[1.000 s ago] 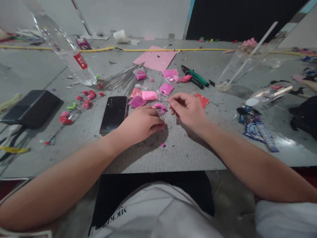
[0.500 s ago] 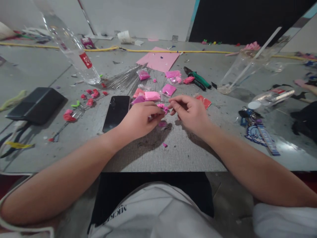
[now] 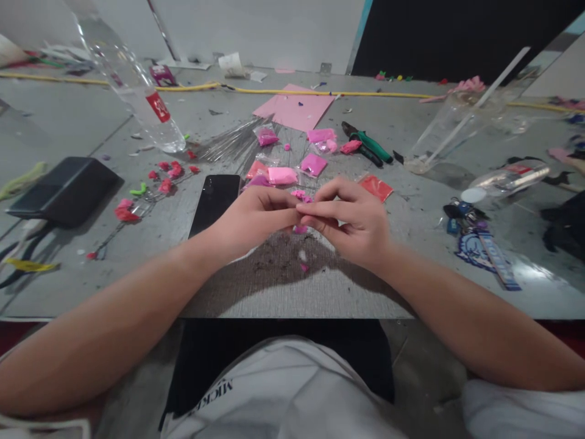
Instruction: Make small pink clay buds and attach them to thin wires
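Note:
My left hand (image 3: 260, 216) and my right hand (image 3: 351, 222) meet over the grey table, fingertips pressed together. Both are closed in a pinch; whatever lies between the fingers is hidden or too small to make out. Just behind the fingertips are small magenta clay bits (image 3: 301, 194), and another pink crumb (image 3: 304, 267) lies in front. Beyond the hands rest small bags of clay: a light pink one (image 3: 282, 176), a magenta one (image 3: 313, 164) and a red one (image 3: 377, 188). Beside my left wrist lies a black phone (image 3: 214, 198), partly covered by the hand.
Green-handled pliers (image 3: 372, 146) and a bundle of thin wires (image 3: 235, 143) lie farther back. A tall plastic bottle (image 3: 137, 91) stands left, near red clay flowers (image 3: 169, 177) and a black box (image 3: 66, 192). On the right are a clear cup with straw (image 3: 448, 131) and keys (image 3: 464, 213).
My hands have come together: the right moved left and slightly nearer, and the fingertips that were apart now touch. The left hand has turned a little, its fingers straighter.

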`<state>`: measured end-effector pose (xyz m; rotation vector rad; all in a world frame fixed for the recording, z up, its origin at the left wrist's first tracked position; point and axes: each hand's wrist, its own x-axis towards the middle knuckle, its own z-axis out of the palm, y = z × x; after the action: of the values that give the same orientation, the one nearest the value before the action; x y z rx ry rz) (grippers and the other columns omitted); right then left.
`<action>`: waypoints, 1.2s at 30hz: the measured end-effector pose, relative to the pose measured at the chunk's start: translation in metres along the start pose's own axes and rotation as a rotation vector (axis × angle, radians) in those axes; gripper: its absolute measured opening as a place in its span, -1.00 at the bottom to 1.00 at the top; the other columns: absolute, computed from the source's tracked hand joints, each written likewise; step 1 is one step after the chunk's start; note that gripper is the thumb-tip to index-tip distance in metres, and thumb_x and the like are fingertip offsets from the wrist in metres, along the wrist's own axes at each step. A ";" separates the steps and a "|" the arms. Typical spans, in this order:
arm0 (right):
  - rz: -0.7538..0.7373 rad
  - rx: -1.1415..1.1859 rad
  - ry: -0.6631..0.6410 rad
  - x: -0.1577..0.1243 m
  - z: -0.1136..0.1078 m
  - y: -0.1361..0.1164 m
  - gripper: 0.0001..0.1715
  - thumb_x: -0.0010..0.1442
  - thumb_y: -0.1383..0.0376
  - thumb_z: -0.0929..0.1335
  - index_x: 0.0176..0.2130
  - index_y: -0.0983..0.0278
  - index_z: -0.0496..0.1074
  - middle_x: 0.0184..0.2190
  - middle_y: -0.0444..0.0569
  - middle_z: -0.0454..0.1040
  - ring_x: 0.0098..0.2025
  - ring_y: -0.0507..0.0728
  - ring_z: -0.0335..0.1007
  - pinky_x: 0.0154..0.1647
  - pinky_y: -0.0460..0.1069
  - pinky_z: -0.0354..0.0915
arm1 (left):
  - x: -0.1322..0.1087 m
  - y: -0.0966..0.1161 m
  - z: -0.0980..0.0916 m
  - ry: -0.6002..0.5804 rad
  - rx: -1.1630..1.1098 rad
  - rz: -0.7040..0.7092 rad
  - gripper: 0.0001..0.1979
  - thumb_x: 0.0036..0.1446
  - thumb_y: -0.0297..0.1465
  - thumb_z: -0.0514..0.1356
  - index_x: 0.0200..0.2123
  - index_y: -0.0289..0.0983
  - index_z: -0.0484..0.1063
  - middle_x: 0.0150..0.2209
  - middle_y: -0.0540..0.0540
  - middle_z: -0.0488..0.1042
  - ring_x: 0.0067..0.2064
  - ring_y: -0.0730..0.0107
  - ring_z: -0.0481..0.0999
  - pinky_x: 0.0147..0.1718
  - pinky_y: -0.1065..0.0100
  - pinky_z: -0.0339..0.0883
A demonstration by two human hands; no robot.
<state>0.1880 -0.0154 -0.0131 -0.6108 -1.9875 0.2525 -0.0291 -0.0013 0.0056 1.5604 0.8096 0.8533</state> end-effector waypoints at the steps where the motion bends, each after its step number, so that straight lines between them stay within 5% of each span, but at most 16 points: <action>1: -0.003 -0.006 -0.004 0.000 0.000 0.001 -0.78 0.39 0.28 0.49 0.00 0.04 0.69 -0.22 -0.06 0.56 -0.26 0.09 0.48 -0.25 0.05 0.45 | 0.000 -0.001 0.000 -0.006 -0.023 -0.007 -0.91 0.17 -0.37 0.40 -0.37 -0.25 0.69 -0.44 -0.05 0.60 -0.41 0.44 0.51 -0.42 0.38 0.41; 15: -0.030 -0.035 -0.043 0.005 -0.003 -0.004 -0.75 0.41 0.28 0.42 -0.01 0.05 0.69 -0.22 -0.02 0.56 -0.26 0.11 0.48 -0.28 0.07 0.49 | -0.001 0.000 0.003 0.015 -0.068 -0.048 -0.91 0.14 -0.46 0.32 -0.38 -0.24 0.66 -0.48 -0.04 0.55 -0.45 0.41 0.48 -0.42 0.30 0.43; 24: -0.067 0.078 -0.014 0.006 -0.002 0.005 -0.82 0.40 0.30 0.48 -0.03 0.13 0.69 -0.20 -0.05 0.54 -0.25 0.04 0.47 -0.42 -0.06 0.39 | -0.004 0.000 0.002 0.017 -0.108 -0.073 -0.94 0.13 -0.44 0.39 -0.38 -0.25 0.70 -0.48 -0.03 0.55 -0.42 0.48 0.48 -0.40 0.42 0.37; 29: 0.088 0.191 -0.026 0.005 0.000 0.005 -0.91 0.36 0.24 0.52 -0.15 0.18 0.68 -0.23 -0.06 0.60 -0.30 0.03 0.48 -0.42 -0.06 0.40 | -0.006 0.000 0.000 0.030 0.024 -0.063 -0.93 0.16 -0.40 0.40 -0.37 -0.24 0.70 -0.48 -0.03 0.54 -0.43 0.48 0.46 -0.45 0.43 0.28; 36: 0.511 0.419 -0.093 0.009 0.000 0.000 -0.82 0.25 0.16 0.57 -0.25 0.21 0.64 -0.31 -0.10 0.64 -0.30 0.06 0.51 -0.35 -0.03 0.42 | -0.006 0.007 0.003 0.065 0.218 -0.025 -0.83 0.16 -0.35 0.38 -0.46 -0.28 0.62 -0.54 0.02 0.45 -0.50 0.54 0.34 -0.52 0.43 0.12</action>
<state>0.1840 -0.0109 -0.0059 -0.8296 -1.7575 0.9958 -0.0295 -0.0086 0.0117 1.7159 0.9941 0.8224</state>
